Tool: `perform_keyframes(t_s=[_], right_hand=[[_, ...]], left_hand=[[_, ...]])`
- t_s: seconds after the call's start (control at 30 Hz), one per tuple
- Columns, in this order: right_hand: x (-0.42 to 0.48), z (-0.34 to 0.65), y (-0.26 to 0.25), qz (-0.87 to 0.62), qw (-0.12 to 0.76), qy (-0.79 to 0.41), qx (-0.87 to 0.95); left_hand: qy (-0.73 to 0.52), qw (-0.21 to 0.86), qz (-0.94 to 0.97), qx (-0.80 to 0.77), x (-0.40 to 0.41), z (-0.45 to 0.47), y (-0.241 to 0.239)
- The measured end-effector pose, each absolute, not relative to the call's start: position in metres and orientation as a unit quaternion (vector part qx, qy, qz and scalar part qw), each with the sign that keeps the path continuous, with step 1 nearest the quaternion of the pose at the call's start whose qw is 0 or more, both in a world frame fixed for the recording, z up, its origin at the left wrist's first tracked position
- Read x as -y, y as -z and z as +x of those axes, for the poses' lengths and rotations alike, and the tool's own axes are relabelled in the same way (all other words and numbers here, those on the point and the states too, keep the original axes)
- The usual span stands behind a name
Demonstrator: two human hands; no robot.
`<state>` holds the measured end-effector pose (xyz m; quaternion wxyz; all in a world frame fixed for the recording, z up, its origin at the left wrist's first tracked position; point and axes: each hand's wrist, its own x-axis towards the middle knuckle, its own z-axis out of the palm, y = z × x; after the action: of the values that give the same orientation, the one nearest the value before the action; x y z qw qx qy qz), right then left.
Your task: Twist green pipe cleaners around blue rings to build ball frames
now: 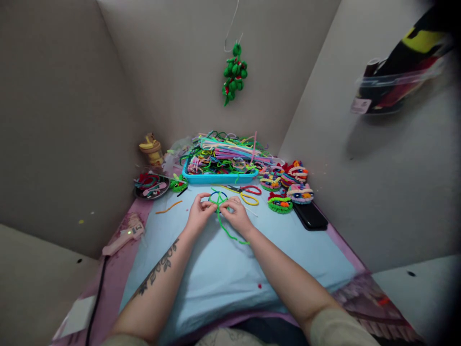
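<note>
Between my hands is a green pipe cleaner, shaped at its upper end into a small spoked ring, with a loose tail trailing down to the right. A dark blue edge shows along the ring's top. My left hand pinches the ring's left side. On the other side, the fingers of my right hand are closed on the green strands near the centre. Just beyond my right hand lie scissors with red and yellow handles. An orange pipe cleaner piece rests left of my left hand.
A blue tray heaped with colourful pipe cleaners stands at the back. Finished fuzzy pieces and a black phone sit at right. At left are a glue gun with a cord and a round dish. Walls enclose the table.
</note>
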<state>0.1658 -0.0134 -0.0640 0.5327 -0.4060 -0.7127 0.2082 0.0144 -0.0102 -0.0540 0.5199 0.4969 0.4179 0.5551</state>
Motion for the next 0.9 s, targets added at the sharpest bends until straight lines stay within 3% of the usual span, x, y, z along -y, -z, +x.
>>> perform_keyframes(t_s=[0.23,0.37,0.53,0.7,0.9], right_hand=[[-0.014,0.165,0.047,-0.390,0.521,-0.191,0.735],[-0.022,0.163,0.054,-0.394,0.535,-0.091,0.742],[-0.013,0.159,0.067,-0.411,0.479,-0.038,0.774],[-0.006,0.153,0.064,-0.466,0.510,-0.090,0.717],[-0.009,0.146,0.060,-0.522,0.557,-0.244,0.598]], left_hand=[[-0.558,0.528,0.465,-0.439,-0.006,0.015,0.034],[-0.565,0.540,0.402,-0.477,-0.014,0.016,0.033],[-0.557,0.571,0.353,-0.489,-0.012,0.020,0.047],[-0.555,0.540,0.402,-0.489,-0.008,0.022,0.054],[-0.553,0.413,0.493,-0.530,-0.007,0.025,0.054]])
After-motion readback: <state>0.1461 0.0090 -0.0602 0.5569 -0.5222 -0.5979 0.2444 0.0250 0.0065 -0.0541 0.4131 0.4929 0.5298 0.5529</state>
